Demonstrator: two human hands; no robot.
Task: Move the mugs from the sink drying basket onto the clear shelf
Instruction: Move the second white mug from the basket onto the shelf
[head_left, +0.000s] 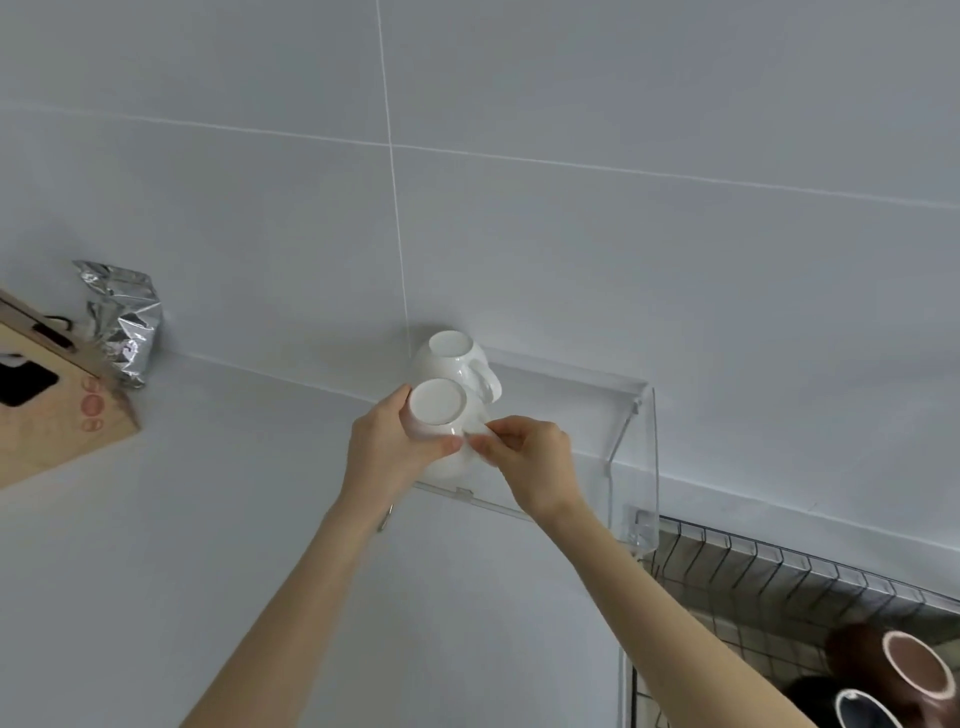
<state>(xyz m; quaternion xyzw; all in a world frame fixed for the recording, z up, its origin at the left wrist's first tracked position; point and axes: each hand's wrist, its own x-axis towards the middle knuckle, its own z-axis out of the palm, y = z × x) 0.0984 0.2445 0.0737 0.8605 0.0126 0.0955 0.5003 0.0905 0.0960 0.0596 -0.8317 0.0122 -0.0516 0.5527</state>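
Observation:
Two white mugs stand upside down on the clear shelf (636, 441), at its left end. The rear white mug (452, 361) sits against the wall with its handle to the right. My left hand (387, 447) wraps the left side of the front white mug (435, 410). My right hand (530, 460) pinches that mug's handle from the right. In the wire drying basket (779, 577) at the bottom right lie a brown mug (893, 670) and a dark mug (852, 706), both partly cut off by the frame.
A wooden board (57, 395) leans at the left edge, with a crumpled silver foil bag (122, 322) behind it against the tiled wall. The white counter runs below the shelf. The shelf's right half holds nothing.

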